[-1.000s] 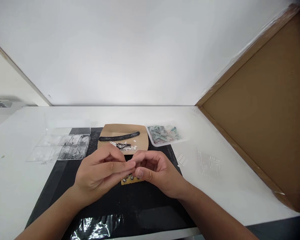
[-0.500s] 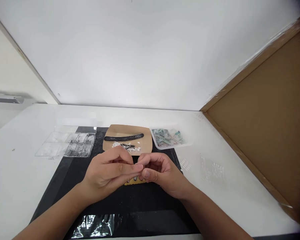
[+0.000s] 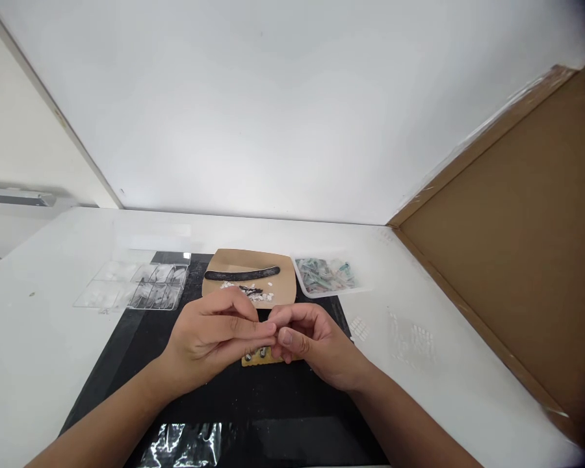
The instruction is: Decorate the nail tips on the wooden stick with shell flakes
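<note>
Both hands meet over the middle of a black mat [image 3: 214, 396], their fingertips touching. The fingers of my left hand [image 3: 224, 331] are pinched together; whatever lies between them is too small or hidden to name. My right hand [image 3: 312, 335] is curled, thumb and fingers closed against the left fingertips, with its contents also hidden. Just under the fingers a small yellow piece [image 3: 253, 359] with shiny metallic bits shows in part. Behind the hands, a tan board [image 3: 246, 258] bears a curved black nail file [image 3: 244, 274] and a scatter of small white and black pieces [image 3: 253, 292].
A clear compartment box [image 3: 158, 286] of pale nail tips lies at the left. At the right of the board is a white tray [image 3: 312, 294] of greenish packets. Clear sticker sheets [image 3: 412, 338] rest on the white table [image 3: 448, 396], beside a cardboard panel [image 3: 511, 240].
The whole view has shifted slightly, and things appear a little lower. The hands keep nearly the same pose, and more of the yellow piece shows beneath them.
</note>
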`<state>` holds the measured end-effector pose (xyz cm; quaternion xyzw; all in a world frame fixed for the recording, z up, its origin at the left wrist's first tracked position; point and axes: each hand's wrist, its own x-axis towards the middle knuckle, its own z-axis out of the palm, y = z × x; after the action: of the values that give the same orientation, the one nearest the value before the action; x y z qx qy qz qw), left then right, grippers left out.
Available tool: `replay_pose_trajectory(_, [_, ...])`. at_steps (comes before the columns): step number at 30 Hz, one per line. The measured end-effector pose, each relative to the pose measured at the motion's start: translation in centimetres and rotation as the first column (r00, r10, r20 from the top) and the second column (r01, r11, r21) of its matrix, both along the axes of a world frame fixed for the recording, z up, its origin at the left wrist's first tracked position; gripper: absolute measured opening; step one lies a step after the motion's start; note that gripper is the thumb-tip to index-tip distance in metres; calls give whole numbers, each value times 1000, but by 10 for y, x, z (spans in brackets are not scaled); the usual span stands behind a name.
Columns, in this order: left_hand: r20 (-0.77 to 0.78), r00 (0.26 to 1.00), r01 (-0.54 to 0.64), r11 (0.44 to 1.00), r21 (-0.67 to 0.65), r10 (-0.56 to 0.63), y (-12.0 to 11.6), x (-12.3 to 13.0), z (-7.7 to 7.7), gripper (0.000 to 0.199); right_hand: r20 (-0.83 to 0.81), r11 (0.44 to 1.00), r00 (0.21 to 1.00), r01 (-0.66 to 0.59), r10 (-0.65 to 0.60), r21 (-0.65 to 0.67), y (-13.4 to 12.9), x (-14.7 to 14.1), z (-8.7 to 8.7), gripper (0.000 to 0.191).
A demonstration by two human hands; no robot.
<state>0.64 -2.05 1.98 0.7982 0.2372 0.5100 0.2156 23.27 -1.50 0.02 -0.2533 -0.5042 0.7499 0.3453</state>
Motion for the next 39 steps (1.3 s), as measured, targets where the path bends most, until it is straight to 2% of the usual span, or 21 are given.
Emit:
replay_pose_trajectory(6, [-31,998,-62,997,36,63,2,2,-3,20,95,993,992,76,-85,96,-1,-4,5,39])
replay_pose_trajectory(10, [-41,997,-71,997,-28,70,1,1,-6,13,140,975,974,156,-178,156,1,-7,2,39])
replay_pose_trajectory(12, [-34,997,-67,996,-66,65,1,0,-7,11,192,947,945,215,-264,240,5,-4,1,39])
replay_pose_trajectory(14, [-30,997,-69,995,-74,67,2,0,-7,11,277,873,878,257,-390,414,12,4,1,35])
replay_pose_trajectory(15, [-31,997,-76,994,-74,74,2,0,-7,11,317,809,827,250,-464,531,17,10,2,32])
replay_pose_trajectory(17, [-39,995,-92,994,-66,90,3,0,-7,11,382,675,723,155,-575,722,27,25,5,28])
replay_pose_trajectory(18, [-43,994,-102,993,-61,100,4,0,-8,11,401,638,691,114,-601,761,32,34,7,27])
replay_pose_trajectory(19, [-46,993,-113,992,-59,110,4,0,-9,11,417,630,669,98,-615,771,36,42,9,28])
replay_pose_trajectory(22, [-49,989,-145,987,-76,141,6,-1,-13,18,497,685,638,64,-587,726,45,67,13,29])
replay_pose_trajectory(24, [-55,987,-155,984,-86,150,7,-2,-16,23,549,740,650,30,-525,672,48,79,15,27])
replay_pose_trajectory(27, [-59,987,-152,984,-90,147,8,-3,-18,19,592,795,688,-36,-419,605,46,88,17,25])
replay_pose_trajectory(32, [-31,985,-170,980,-100,168,9,-2,-18,12,637,828,699,-115,-325,549,43,88,17,21])
replay_pose_trajectory(39, [-53,983,-184,963,-197,176,8,2,-16,21,621,831,703,-77,-347,551,44,89,19,23])
